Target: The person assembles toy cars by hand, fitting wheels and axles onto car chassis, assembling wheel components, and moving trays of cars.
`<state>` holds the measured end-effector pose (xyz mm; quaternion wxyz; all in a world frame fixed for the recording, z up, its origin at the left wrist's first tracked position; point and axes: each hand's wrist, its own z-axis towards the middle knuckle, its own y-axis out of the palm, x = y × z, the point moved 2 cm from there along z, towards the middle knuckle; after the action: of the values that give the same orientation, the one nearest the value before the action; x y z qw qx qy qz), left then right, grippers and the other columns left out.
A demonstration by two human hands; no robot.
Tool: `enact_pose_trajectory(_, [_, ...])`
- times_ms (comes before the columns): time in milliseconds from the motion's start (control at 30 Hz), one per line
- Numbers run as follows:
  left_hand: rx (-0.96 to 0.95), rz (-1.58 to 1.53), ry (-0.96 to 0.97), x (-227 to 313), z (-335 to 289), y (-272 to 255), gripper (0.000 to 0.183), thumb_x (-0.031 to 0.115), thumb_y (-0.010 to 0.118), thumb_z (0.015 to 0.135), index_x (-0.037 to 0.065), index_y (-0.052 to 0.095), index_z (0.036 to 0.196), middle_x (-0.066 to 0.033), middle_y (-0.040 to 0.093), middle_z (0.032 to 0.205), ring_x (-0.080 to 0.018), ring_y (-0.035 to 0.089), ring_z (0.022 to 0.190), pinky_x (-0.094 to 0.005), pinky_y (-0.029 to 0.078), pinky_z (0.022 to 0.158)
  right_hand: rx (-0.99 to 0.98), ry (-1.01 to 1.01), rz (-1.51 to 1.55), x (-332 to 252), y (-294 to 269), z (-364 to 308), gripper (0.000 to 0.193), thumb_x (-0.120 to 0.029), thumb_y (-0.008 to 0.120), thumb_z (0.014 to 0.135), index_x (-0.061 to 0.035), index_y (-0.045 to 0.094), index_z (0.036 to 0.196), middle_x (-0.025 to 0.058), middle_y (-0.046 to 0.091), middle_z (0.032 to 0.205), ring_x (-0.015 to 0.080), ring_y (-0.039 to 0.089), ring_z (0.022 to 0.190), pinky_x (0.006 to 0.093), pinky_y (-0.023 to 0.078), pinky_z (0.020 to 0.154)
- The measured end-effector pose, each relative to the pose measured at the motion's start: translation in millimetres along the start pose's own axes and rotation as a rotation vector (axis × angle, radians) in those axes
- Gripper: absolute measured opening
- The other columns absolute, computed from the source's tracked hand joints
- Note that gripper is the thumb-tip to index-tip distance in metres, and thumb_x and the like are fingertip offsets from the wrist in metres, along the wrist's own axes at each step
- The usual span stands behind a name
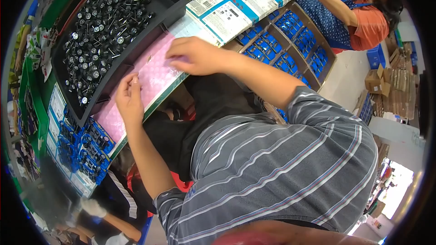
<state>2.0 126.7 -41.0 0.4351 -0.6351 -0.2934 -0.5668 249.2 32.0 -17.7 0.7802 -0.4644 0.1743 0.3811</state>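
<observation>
My left hand [130, 100] is over the pink bubble-wrap mat [152, 70], beside the black tray's near wall. Its thumb and fingertips are pressed together; whatever may be between them is too small to make out. Further right, my right hand [195, 56] hangs over the mat's edge with bent fingers, the thumb a little apart, and nothing visible in it. A tiny brownish piece [162, 58] lies on the mat between the hands. The black tray [131, 59] holds a heap of small black wheels [97, 29] on metal axles.
Blue toy-car chassis [93, 147] with black wheels sit left of the mat. Printed card sheets [227, 20] cover the bench beyond. On the right, a divided carton [297, 41] holds several blue parts. A co-worker [359, 22] sits far right; a gloved hand [93, 208] shows lower left.
</observation>
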Motion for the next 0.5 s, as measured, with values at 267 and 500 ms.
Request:
enact_pose_trajectory(267, [0.103, -0.470, 0.052, 2, 0, 1, 0.024, 0.008, 0.056, 0.099, -0.003, 0.059, 0.120, -0.0010, 0.053, 0.080, -0.0033, 0.039, 0.060, -0.0184, 0.028, 0.051, 0.361, 0.245, -0.638, 102, -200, -48, 0.032, -0.023, 0.078, 0.079, -0.0038, 0.072, 0.105, 0.0156, 0.072, 0.099, 0.0307, 0.070, 0.087, 0.0382, 0.056, 0.077])
enact_pose_trajectory(500, [0.124, -0.413, 0.002, 3, -1, 5, 0.023, 0.006, 0.056, 0.099, -0.003, 0.059, 0.120, 0.0002, 0.051, 0.081, -0.0031, 0.038, 0.061, -0.0177, 0.028, 0.052, 0.309, 0.266, -0.544, 191, -328, -71, 0.053, -0.008, 0.069, 0.073, -0.0054, 0.062, 0.125, 0.0197, 0.058, 0.126, 0.0425, 0.053, 0.120, 0.0508, 0.045, 0.101])
